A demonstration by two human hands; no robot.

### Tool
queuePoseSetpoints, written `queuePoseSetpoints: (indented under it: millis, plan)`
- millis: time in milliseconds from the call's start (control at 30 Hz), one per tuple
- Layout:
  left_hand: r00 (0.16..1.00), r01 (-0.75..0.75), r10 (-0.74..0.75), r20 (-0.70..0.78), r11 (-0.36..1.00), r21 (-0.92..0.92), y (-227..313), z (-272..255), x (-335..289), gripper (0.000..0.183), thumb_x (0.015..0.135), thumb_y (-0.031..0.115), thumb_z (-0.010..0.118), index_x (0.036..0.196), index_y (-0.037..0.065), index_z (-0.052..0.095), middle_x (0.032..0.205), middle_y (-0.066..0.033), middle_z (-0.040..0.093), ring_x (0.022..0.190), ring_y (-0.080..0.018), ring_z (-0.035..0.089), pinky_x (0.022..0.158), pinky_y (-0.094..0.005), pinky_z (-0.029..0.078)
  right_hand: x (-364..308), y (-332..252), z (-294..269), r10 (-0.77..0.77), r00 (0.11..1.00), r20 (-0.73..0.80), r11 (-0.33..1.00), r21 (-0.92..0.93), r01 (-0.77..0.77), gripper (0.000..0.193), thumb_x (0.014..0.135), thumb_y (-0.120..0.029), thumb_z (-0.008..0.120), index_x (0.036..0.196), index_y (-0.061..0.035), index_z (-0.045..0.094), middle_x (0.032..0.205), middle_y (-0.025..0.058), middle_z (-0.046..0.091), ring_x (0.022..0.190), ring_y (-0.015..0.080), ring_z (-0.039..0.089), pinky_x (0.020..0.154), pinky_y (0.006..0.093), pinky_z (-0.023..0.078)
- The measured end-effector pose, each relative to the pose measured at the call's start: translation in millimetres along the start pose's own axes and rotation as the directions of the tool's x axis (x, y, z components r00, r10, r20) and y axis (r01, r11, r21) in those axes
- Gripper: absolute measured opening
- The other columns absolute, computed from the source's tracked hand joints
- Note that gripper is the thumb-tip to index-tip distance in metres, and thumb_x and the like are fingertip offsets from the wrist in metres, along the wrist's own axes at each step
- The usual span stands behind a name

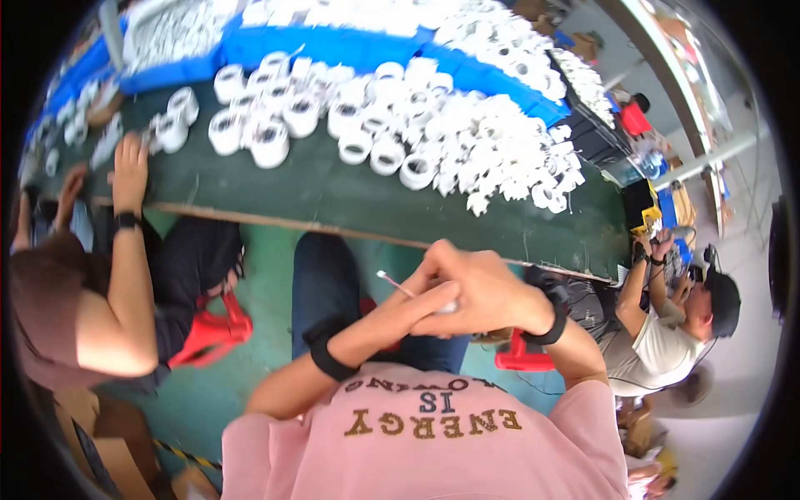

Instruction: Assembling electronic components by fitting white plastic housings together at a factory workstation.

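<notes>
My left hand (pixel 421 308) and my right hand (pixel 487 287) are pressed together over my lap, in front of the table edge. Between them is a small white part (pixel 450 307), mostly covered by my fingers. A thin cable (pixel 397 285) sticks out beyond my left hand and ends in a little white connector. The fingers of both hands are closed, and the exact shape of the part is hidden. On the table ahead lie many white ring-shaped housings (pixel 270 143) and a heap of smaller white pieces (pixel 500 154).
Blue bins (pixel 325 48) full of white parts line the back of the dark green table (pixel 325 187). A co-worker (pixel 108 317) sits close on my left, another (pixel 667 333) at the right. Red stools (pixel 212 333) and cardboard boxes (pixel 117 454) stand low down.
</notes>
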State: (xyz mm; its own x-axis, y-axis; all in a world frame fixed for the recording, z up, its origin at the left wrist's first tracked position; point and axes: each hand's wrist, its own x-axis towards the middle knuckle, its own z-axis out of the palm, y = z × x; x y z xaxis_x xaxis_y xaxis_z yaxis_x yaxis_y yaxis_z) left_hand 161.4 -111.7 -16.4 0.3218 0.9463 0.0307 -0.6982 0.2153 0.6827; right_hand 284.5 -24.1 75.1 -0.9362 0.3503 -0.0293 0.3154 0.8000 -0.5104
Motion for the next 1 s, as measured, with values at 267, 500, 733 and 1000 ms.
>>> queuePoseSetpoints:
  millis: [267, 500, 733, 1000]
  plan:
    - [0.971, -0.019, 0.046, -0.233, 0.993, 0.117, 28.2, -26.3, 13.2, 0.050, 0.102, 0.045, 0.035, 0.125, 0.002, 0.046, 0.095, -0.0123, 0.063, 0.069, -0.0178, 0.065, 0.048, -0.0259, 0.047, 34.7, 62.3, -17.6, 0.100, 0.939, -0.329, 0.958, -0.225, -0.181, 0.034, 0.083, -0.044, 0.064, 0.095, -0.0128, 0.064, 0.061, 0.0080, 0.061, 0.054, 0.0292, 0.062, 0.051, 0.0382, 0.047]
    - [0.941, -0.012, 0.017, -0.339, 1.000, 0.016, 39.1, -59.9, 30.1, 0.044, 0.099, 0.044, 0.035, 0.102, 0.004, 0.053, 0.091, -0.0147, 0.064, 0.065, -0.0232, 0.065, 0.043, -0.0259, 0.042, 91.4, 230.3, -91.0, 0.183, 0.769, -0.613, 0.832, -0.321, -0.453, 0.028, 0.077, -0.018, 0.070, 0.105, -0.0135, 0.067, 0.096, 0.0123, 0.064, 0.089, 0.0294, 0.064, 0.074, 0.0402, 0.052]
    - [0.915, -0.042, 0.047, -0.401, 0.999, 0.021, 41.6, -56.7, 33.3, 0.039, 0.098, 0.041, 0.042, 0.106, 0.003, 0.049, 0.089, -0.0127, 0.060, 0.065, -0.0219, 0.062, 0.043, -0.0283, 0.043, 55.7, 237.4, -83.8, 0.316, 0.848, -0.426, 0.574, -0.626, -0.528, 0.030, 0.075, -0.019, 0.070, 0.105, -0.0196, 0.069, 0.090, 0.0118, 0.063, 0.089, 0.0300, 0.064, 0.074, 0.0427, 0.052]
    - [0.887, -0.032, 0.208, -0.413, 0.918, 0.395, 55.1, -63.3, 66.6, 0.042, 0.100, 0.045, 0.032, 0.099, 0.010, 0.055, 0.076, -0.0056, 0.064, 0.057, -0.0074, 0.056, 0.041, -0.0190, 0.035, 22.3, 166.4, -73.8, 0.285, 0.850, -0.443, 0.950, 0.248, -0.190, 0.022, 0.101, -0.025, 0.048, 0.103, -0.0037, 0.052, 0.076, 0.0130, 0.061, 0.071, 0.0200, 0.062, 0.067, 0.0320, 0.047]
